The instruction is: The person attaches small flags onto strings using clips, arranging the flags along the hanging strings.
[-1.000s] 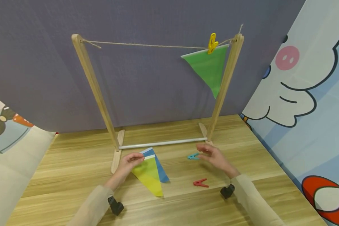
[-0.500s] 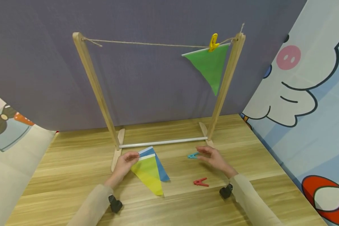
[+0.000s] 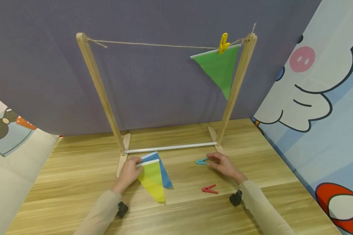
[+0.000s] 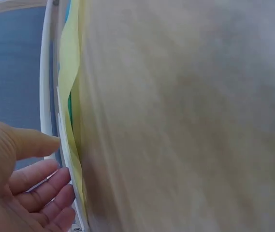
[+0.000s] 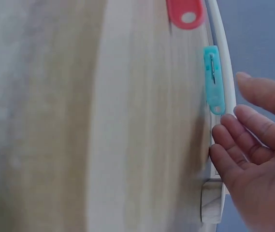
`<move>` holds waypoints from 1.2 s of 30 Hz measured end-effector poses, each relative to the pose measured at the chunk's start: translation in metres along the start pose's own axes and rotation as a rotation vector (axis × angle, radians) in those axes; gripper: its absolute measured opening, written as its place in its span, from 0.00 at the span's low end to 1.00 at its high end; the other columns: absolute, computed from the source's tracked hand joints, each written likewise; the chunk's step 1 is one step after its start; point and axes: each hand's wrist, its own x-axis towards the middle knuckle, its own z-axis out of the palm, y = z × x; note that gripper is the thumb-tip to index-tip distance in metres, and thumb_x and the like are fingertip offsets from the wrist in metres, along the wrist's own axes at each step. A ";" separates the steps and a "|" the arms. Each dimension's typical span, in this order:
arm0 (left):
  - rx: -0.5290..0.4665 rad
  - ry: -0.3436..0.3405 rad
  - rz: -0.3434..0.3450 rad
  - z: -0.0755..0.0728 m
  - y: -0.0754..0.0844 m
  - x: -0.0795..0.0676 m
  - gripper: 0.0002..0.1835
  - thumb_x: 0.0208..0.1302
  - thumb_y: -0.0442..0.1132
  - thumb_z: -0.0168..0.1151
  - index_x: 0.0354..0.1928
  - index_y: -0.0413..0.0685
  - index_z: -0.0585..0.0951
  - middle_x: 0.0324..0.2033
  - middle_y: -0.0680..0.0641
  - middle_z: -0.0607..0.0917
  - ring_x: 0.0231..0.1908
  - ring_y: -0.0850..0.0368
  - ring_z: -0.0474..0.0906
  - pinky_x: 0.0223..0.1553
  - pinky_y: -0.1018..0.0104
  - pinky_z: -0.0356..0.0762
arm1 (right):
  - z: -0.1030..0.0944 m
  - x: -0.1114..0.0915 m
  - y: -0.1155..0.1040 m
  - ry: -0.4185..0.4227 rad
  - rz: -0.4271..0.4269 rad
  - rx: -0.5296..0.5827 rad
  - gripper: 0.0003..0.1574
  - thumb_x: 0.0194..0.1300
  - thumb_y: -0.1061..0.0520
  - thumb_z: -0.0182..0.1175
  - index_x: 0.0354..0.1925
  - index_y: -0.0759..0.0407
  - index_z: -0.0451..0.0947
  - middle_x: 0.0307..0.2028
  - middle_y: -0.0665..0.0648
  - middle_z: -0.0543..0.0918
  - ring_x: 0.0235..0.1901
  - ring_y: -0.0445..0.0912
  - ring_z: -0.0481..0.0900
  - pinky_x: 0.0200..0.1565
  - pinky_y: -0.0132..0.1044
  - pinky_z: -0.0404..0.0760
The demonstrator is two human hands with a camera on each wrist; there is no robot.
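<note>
My left hand (image 3: 128, 173) is at the upper left corner of a yellow pennant (image 3: 152, 183), its fingertips touching the white top edge. In the left wrist view, the thumb and the relaxed fingers stand apart along the yellow pennant (image 4: 70, 58). Partly beneath it on the table lies a blue pennant (image 3: 165, 176). My right hand (image 3: 224, 165) rests beside a light blue clothespin (image 3: 201, 162). The right wrist view has this clothespin (image 5: 214, 79) just beyond the parted thumb and fingers, with nothing held. Nearer the front is a red clothespin (image 3: 209, 189).
Behind the hands stands a wooden frame (image 3: 101, 94) with a string (image 3: 153, 44) between its posts. At the string's right end, a yellow clothespin (image 3: 223, 44) holds up a green pennant (image 3: 219, 65). A white bar (image 3: 170, 147) joins the posts low down.
The yellow and blue pennants have shifted slightly left on the table, together with my left hand, whose fingers now lie over the corner. My right hand stays almost still by the light blue clothespin.
</note>
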 end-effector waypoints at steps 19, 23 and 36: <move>0.278 -0.019 0.062 -0.004 0.000 0.009 0.04 0.45 0.30 0.66 0.26 0.42 0.82 0.23 0.47 0.81 0.29 0.49 0.75 0.28 0.56 0.72 | 0.000 0.005 -0.004 -0.022 -0.035 -0.378 0.19 0.53 0.68 0.67 0.44 0.71 0.77 0.38 0.62 0.79 0.37 0.54 0.78 0.41 0.45 0.79; 0.308 -0.021 0.063 -0.008 -0.001 0.007 0.03 0.45 0.32 0.67 0.23 0.43 0.81 0.21 0.49 0.78 0.26 0.51 0.73 0.26 0.57 0.70 | 0.000 0.007 -0.004 -0.024 -0.019 -0.406 0.18 0.52 0.68 0.67 0.43 0.70 0.78 0.37 0.60 0.79 0.36 0.52 0.78 0.40 0.43 0.79; -0.015 -0.076 0.038 -0.025 0.006 0.005 0.03 0.51 0.28 0.66 0.25 0.42 0.82 0.26 0.48 0.83 0.31 0.51 0.78 0.36 0.55 0.76 | 0.002 0.009 0.001 0.010 -0.056 -0.373 0.14 0.52 0.67 0.68 0.39 0.69 0.79 0.33 0.58 0.79 0.33 0.49 0.77 0.37 0.40 0.79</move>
